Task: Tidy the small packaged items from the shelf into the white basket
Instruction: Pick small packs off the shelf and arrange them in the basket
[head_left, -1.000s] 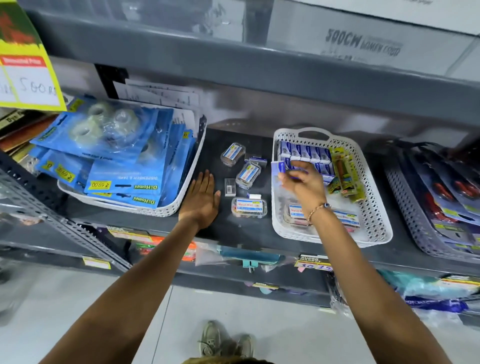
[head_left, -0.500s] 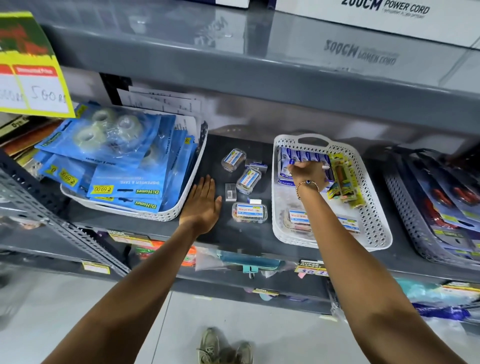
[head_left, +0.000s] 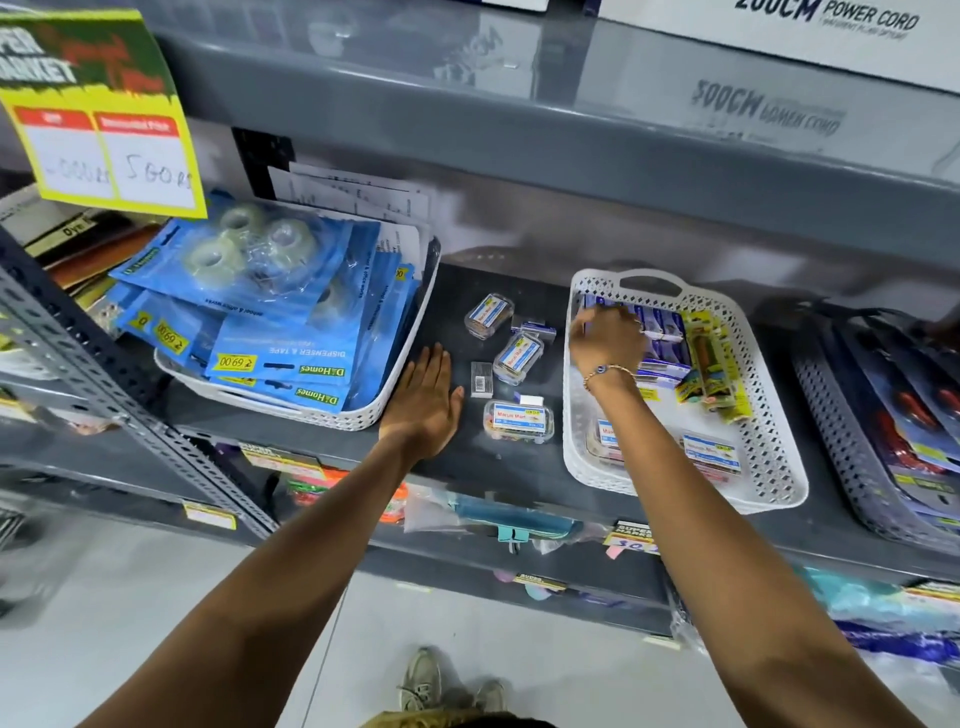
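A white perforated basket (head_left: 774, 467) stands on the dark shelf right of centre. It holds a row of small blue boxes (head_left: 667, 332), yellow-green packs (head_left: 711, 364) and clear labelled boxes (head_left: 711, 452). My right hand (head_left: 608, 340) reaches into its back left corner, fingertips on the blue boxes; whether it grips one is hidden. Three clear labelled boxes (head_left: 518, 421) (head_left: 518, 358) (head_left: 488, 315) lie loose on the shelf left of the basket, with a small blue box (head_left: 536, 330) and a barcoded piece (head_left: 480, 379). My left hand (head_left: 423, 402) rests flat on the shelf beside them, holding nothing.
A white basket (head_left: 332, 415) of blue tape-dispenser packs sits at the left. A grey basket (head_left: 831, 441) of carded packs stands at the right. A yellow price sign (head_left: 104, 130) hangs at upper left, and the upper shelf edge (head_left: 519, 124) overhangs.
My right hand has moved from the basket's middle to the back left of the blue box row. The left hand has stayed flat on the shelf.
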